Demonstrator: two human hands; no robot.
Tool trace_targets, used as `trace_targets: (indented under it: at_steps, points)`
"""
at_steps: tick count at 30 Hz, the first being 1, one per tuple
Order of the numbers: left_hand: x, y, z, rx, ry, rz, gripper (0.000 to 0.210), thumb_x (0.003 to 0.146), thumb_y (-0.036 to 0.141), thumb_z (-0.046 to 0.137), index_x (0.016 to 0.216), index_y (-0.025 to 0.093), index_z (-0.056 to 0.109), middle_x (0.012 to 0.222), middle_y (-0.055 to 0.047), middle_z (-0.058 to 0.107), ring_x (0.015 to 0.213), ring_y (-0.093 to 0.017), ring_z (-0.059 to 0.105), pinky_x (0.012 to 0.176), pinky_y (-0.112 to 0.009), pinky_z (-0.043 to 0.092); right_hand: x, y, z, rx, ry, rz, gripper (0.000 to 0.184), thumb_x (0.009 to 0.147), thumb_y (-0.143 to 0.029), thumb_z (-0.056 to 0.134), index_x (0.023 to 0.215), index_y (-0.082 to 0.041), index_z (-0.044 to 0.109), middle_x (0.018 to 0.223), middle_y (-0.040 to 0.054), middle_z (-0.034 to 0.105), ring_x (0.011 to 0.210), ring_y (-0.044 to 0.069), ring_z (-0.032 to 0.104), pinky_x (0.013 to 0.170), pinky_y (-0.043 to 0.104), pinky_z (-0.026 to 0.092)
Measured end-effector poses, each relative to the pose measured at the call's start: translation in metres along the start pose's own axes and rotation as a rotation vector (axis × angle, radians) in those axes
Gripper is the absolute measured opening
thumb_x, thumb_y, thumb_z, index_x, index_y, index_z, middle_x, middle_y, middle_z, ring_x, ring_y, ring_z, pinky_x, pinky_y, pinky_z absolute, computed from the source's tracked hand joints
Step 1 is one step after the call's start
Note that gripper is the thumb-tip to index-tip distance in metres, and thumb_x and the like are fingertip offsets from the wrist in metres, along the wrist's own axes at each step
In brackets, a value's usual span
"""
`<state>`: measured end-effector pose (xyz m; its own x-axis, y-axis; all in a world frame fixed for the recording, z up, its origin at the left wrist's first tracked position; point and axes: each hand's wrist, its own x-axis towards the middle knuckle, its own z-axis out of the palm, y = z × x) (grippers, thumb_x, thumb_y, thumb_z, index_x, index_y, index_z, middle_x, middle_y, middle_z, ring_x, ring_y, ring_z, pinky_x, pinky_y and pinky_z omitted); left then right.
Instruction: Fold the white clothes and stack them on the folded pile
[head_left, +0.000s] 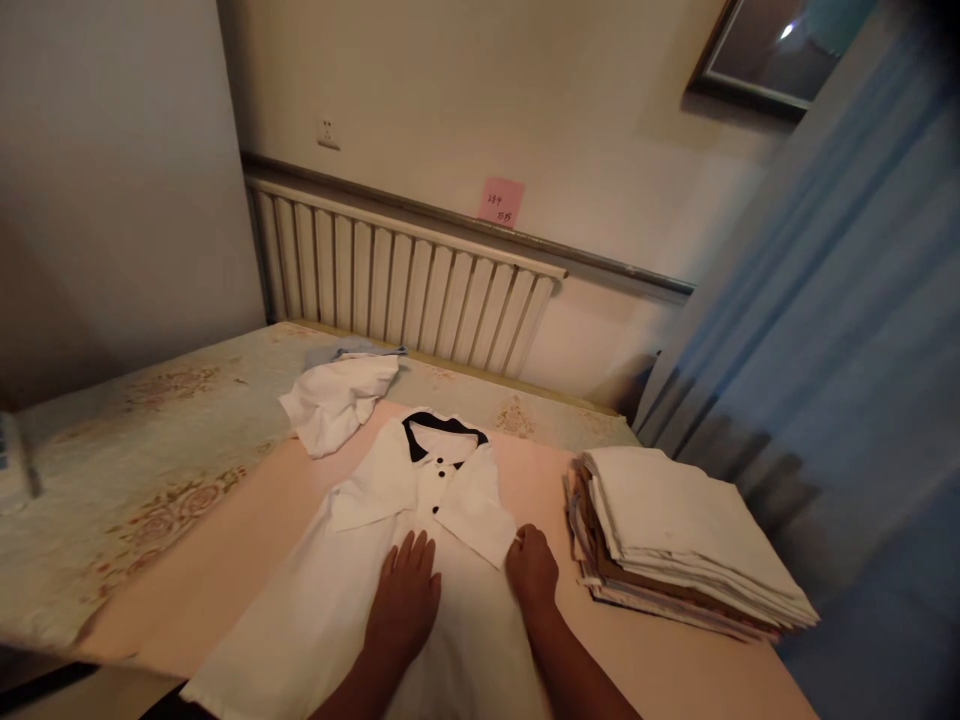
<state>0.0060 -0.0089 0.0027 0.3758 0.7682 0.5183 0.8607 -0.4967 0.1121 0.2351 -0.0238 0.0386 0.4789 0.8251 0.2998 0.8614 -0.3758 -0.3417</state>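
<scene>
A white short-sleeved polo shirt with a black collar lining and black buttons lies front up, its collar toward the far side. My left hand rests flat on the shirt's chest below the buttons, fingers stretched out. At the shirt's right edge, my right hand is closed in a pinch on the end of the right sleeve. Under the shirt is a pink sheet. The shirt's lower hem runs toward the bottom of the view, partly behind my forearms.
A stack of folded clothes stands to the right, white on top. Beyond the shirt's left shoulder lies a crumpled white garment. The floral-covered surface meets a radiator. A blue curtain hangs at right.
</scene>
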Motion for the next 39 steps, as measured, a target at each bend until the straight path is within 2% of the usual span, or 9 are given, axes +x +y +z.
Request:
trace_targets:
  at_steps: [4,9,14,18,22,25,30,34,39]
  points:
    - [0.000,-0.001,0.002,0.009,0.004,0.003,0.044,0.089,0.028,0.039,0.127,0.018,0.056,0.135,-0.011,0.055,0.129,-0.028,0.045,0.105,-0.048,0.035,0.000,-0.002,0.003,0.030,0.083,-0.174,0.029,0.079,-0.012,0.043,0.104,-0.018,0.058,0.095,0.0081,0.061,0.093,0.022,0.057,0.079,0.029,0.040]
    - [0.001,0.000,-0.002,0.032,-0.007,0.004,0.043,0.089,0.028,0.040,0.127,0.017,0.057,0.135,-0.010,0.056,0.129,-0.028,0.045,0.104,-0.048,0.036,0.011,0.003,0.007,0.067,0.020,-0.247,0.031,0.083,-0.009,0.036,0.097,-0.020,0.061,0.091,0.0046,0.063,0.087,0.018,0.058,0.076,0.026,0.038]
    - [0.000,0.000,-0.002,0.025,0.002,0.012,0.042,0.089,0.027,0.041,0.126,0.018,0.056,0.136,-0.008,0.055,0.130,-0.028,0.044,0.104,-0.047,0.035,0.021,0.018,0.001,0.062,-0.083,-0.375,0.033,0.076,-0.004,0.041,0.092,-0.020,0.064,0.087,0.0040,0.064,0.086,0.017,0.058,0.076,0.023,0.038]
    - [-0.002,-0.001,0.001,0.022,0.020,0.018,0.042,0.089,0.026,0.040,0.127,0.019,0.055,0.136,-0.008,0.055,0.130,-0.027,0.044,0.105,-0.047,0.035,0.044,0.020,-0.015,0.094,-0.056,-0.333,0.030,0.077,-0.007,0.041,0.091,-0.018,0.065,0.087,0.0067,0.065,0.086,0.019,0.057,0.076,0.025,0.038]
    - [-0.004,-0.004,0.004,0.035,0.020,0.025,0.042,0.089,0.026,0.041,0.128,0.021,0.055,0.137,-0.006,0.055,0.130,-0.027,0.043,0.105,-0.046,0.036,0.088,0.006,-0.020,0.189,-0.062,-0.325,0.028,0.080,-0.011,0.040,0.091,-0.016,0.065,0.088,0.0080,0.066,0.085,0.019,0.057,0.079,0.026,0.039]
    - [-0.005,-0.006,0.007,0.050,0.000,0.031,0.043,0.088,0.027,0.043,0.129,0.021,0.055,0.138,-0.005,0.054,0.130,-0.027,0.044,0.104,-0.046,0.037,0.128,-0.010,-0.009,0.235,-0.099,-0.370,0.028,0.080,-0.013,0.040,0.090,-0.016,0.066,0.090,0.0074,0.067,0.088,0.019,0.059,0.082,0.027,0.041]
    - [-0.005,-0.006,0.009,0.058,-0.082,0.000,0.046,0.086,0.022,0.042,0.131,0.022,0.054,0.140,-0.004,0.052,0.129,-0.025,0.045,0.103,-0.044,0.038,0.182,-0.038,0.019,0.319,-0.151,-0.450,0.040,0.079,-0.011,0.039,0.110,-0.018,0.063,0.112,0.0070,0.066,0.106,0.018,0.058,0.094,0.030,0.040]
    - [-0.003,-0.006,0.007,0.033,-0.194,-0.016,0.050,0.084,0.021,0.041,0.133,0.022,0.053,0.142,-0.004,0.049,0.131,-0.026,0.044,0.104,-0.045,0.038,0.203,-0.052,0.039,0.342,-0.268,-0.546,0.041,0.079,-0.011,0.040,0.109,-0.022,0.065,0.112,0.0024,0.068,0.105,0.017,0.060,0.094,0.029,0.042]
    - [-0.001,-0.009,0.007,0.010,-0.276,-0.013,0.053,0.083,0.022,0.041,0.135,0.021,0.051,0.144,-0.005,0.045,0.132,-0.029,0.043,0.104,-0.048,0.039,0.212,-0.052,0.053,0.318,-0.375,-0.610,0.042,0.075,-0.008,0.043,0.102,-0.025,0.070,0.107,0.0008,0.070,0.101,0.017,0.062,0.093,0.028,0.042]
